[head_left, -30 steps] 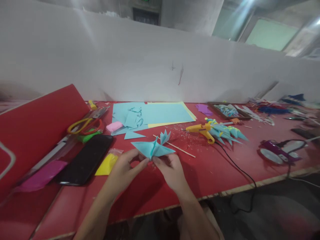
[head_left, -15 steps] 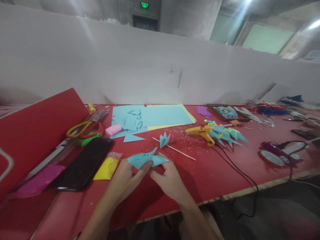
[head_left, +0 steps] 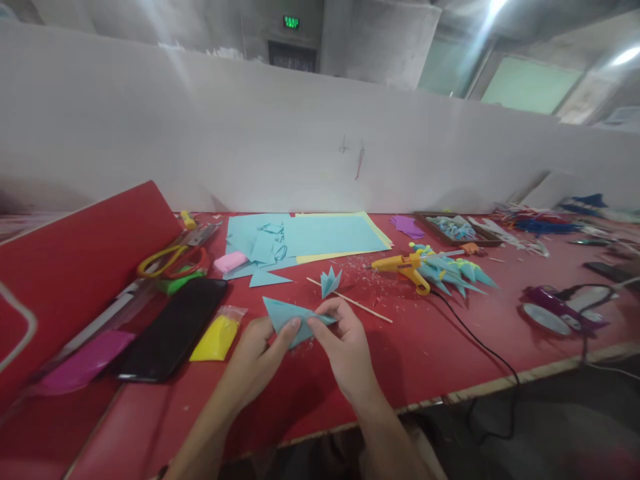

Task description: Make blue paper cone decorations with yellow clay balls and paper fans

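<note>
A folded piece of light blue paper [head_left: 283,315] is held between both hands above the front of the red table. My left hand [head_left: 265,347] pinches its left part, thumb on top. My right hand [head_left: 343,340] grips its right end, thumb and fingers pressed together on the narrow fold. Just beyond the hands, a small fan-shaped folded blue paper [head_left: 330,283] stands by a thin wooden stick [head_left: 361,307]. A flat blue paper triangle [head_left: 269,278] lies farther back to the left.
Left are a black phone [head_left: 175,330], a yellow clay packet [head_left: 216,338] and scissors [head_left: 163,262]. A yellow glue gun [head_left: 403,265] lies right, its black cord running over the table edge. Blue sheets [head_left: 340,235] rest against the white partition. A purple device [head_left: 560,307] sits far right.
The blue paper has turned from a gathered, pointed-up shape into a flatter triangle facing me. My right hand has shifted its hold onto the right end, slightly higher.
</note>
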The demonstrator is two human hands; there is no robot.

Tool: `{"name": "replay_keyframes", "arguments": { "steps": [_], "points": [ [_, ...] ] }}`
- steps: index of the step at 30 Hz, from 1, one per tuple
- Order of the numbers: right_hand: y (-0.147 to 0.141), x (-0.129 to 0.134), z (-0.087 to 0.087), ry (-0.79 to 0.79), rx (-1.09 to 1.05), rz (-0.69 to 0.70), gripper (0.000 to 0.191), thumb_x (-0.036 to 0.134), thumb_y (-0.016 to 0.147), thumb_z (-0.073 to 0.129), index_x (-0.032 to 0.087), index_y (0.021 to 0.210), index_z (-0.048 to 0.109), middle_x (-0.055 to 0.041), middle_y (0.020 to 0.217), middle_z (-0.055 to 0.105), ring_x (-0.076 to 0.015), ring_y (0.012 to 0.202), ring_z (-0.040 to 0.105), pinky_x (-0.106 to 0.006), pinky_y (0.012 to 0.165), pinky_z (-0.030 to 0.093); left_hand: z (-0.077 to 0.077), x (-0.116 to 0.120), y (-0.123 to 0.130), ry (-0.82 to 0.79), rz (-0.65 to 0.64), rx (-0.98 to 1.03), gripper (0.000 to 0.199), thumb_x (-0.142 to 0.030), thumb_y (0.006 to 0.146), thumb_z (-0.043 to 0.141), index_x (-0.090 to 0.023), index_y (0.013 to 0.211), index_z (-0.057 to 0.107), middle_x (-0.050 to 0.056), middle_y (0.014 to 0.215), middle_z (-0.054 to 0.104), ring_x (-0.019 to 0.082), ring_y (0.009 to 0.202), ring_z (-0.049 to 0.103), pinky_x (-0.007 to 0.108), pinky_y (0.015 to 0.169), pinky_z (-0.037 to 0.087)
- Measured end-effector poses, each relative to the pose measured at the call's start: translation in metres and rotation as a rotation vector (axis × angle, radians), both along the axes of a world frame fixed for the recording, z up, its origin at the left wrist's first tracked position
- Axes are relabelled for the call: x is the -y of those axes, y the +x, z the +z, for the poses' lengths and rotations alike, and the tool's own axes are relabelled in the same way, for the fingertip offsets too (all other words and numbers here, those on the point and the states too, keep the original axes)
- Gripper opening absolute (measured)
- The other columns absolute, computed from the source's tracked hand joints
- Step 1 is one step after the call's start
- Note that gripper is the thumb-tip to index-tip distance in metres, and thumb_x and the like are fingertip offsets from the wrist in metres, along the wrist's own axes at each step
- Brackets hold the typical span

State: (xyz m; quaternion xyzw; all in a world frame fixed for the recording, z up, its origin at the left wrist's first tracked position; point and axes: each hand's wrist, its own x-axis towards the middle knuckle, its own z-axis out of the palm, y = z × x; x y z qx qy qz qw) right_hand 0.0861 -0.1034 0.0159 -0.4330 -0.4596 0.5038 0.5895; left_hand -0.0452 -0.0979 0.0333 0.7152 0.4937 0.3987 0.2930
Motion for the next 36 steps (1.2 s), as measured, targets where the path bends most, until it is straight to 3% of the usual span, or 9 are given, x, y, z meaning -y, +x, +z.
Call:
{"name": "replay_keyframes", "arguments": {
  "steps": [4,11,15,20,26,33,36],
  "points": [
    [0.004,0.0,0.002,0.041,0.135,0.157,0.02,0.022,0.072,0.057,0.02,0.092,0.057,0.0018,0.073,0.056,-0.0106,0.068,0.053,-0.021,0.061,0.042,0.001,-0.003,-0.006,-0.049,0.003,-0.075,0.039,-0.042,0.078,0.037,-0.019,0.047,0.039,-0.003,0.041,0.042,0.01,0.041,0.039,0.021,0.041,0.031],
    [0.014,0.0,0.003,0.029,0.257,0.395,0.01,0.027,0.079,0.049,0.018,0.079,0.055,0.0024,0.066,0.054,-0.0103,0.06,0.053,-0.022,0.057,0.042,-0.001,-0.005,-0.015,-0.121,-0.119,-0.243,0.042,-0.044,0.075,0.04,-0.019,0.042,0.034,-0.005,0.036,0.034,0.007,0.037,0.031,0.02,0.04,0.024],
    [0.016,0.001,0.002,0.159,0.429,0.361,0.017,0.028,0.083,0.047,0.018,0.07,0.053,0.0031,0.065,0.05,-0.0094,0.063,0.047,-0.021,0.058,0.036,-0.002,-0.003,-0.018,-0.156,-0.145,-0.277,0.042,-0.044,0.074,0.044,-0.018,0.043,0.034,-0.006,0.036,0.036,0.007,0.037,0.03,0.019,0.04,0.022],
    [0.014,0.005,0.004,0.224,0.556,0.277,0.025,0.03,0.086,0.044,0.019,0.064,0.048,0.005,0.056,0.041,-0.008,0.052,0.038,-0.021,0.051,0.026,0.001,-0.001,-0.019,-0.146,-0.158,-0.23,0.044,-0.041,0.077,0.046,-0.018,0.04,0.037,-0.005,0.032,0.039,0.007,0.034,0.035,0.02,0.039,0.025],
    [0.011,0.005,0.002,0.187,0.513,0.161,0.028,0.035,0.087,0.041,0.019,0.063,0.043,0.0059,0.054,0.035,-0.0078,0.051,0.035,-0.021,0.05,0.025,0.002,0.0,-0.022,-0.185,-0.122,-0.172,0.046,-0.044,0.08,0.041,-0.018,0.042,0.045,-0.003,0.033,0.046,0.008,0.033,0.043,0.019,0.041,0.033],
    [0.011,0.005,0.003,0.153,0.443,0.191,0.027,0.035,0.084,0.043,0.019,0.063,0.041,0.0061,0.054,0.034,-0.0077,0.052,0.034,-0.021,0.05,0.025,0.001,0.001,-0.021,-0.197,-0.063,-0.149,0.05,-0.047,0.078,0.043,-0.018,0.037,0.047,-0.003,0.028,0.043,0.008,0.029,0.04,0.019,0.04,0.032],
    [0.013,0.006,0.003,0.137,0.411,0.172,0.027,0.035,0.084,0.043,0.019,0.063,0.041,0.0059,0.054,0.034,-0.0079,0.052,0.034,-0.021,0.05,0.027,0.003,0.0,-0.021,-0.173,-0.081,-0.111,0.048,-0.042,0.08,0.043,-0.018,0.039,0.049,-0.002,0.034,0.051,0.009,0.037,0.048,0.019,0.047,0.038]
  ]
}}
